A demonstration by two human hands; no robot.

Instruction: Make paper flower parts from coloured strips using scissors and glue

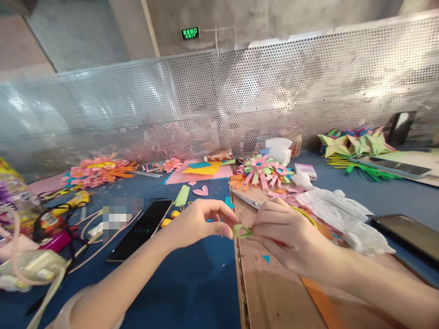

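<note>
Between the hands: green loop, above the cardboard edge.
Left hand and right hand each pinch an end of it; phone lies left on the table.

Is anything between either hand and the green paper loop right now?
Nothing visible. The left hand and right hand both pinch the green paper loop directly at their fingertips, above the edge of the cardboard sheet. The black phone lies off to the left, apart from them.
</note>
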